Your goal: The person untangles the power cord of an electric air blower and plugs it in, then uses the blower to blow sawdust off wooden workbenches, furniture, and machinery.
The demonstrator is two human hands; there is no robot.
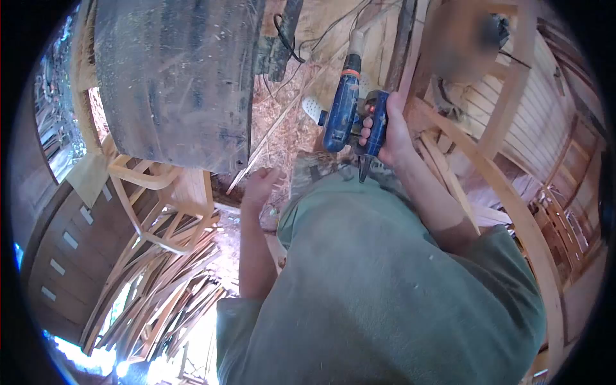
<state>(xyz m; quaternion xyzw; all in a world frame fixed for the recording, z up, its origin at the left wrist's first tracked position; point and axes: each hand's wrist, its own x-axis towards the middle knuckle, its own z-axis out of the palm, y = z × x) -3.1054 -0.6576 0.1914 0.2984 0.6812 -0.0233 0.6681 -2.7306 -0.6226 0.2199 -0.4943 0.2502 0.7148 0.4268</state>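
My right hand [393, 128] is wrapped round the handle of a blue power tool [342, 109]. The tool has a black collar and an orange ring near its far end, and a black cone-shaped piece below the grip. A greyish part lies in line with the collar, but I cannot make out whether it belongs to the tool. My left hand [263, 185] hangs in front of my body with loosely spread fingers and nothing visible in it, close to a thin wooden strip [247, 163]. Below the tool, a white perforated shoe [312, 109] shows at the left.
A dark worn board surface [176, 77] stands at the upper left, with a black cable [282, 32] beside it. Under it is a wooden chair frame [163, 199]. Wood strips [173, 282] pile up at lower left. Wooden frames [507, 186] rise on the right, near another person [465, 38].
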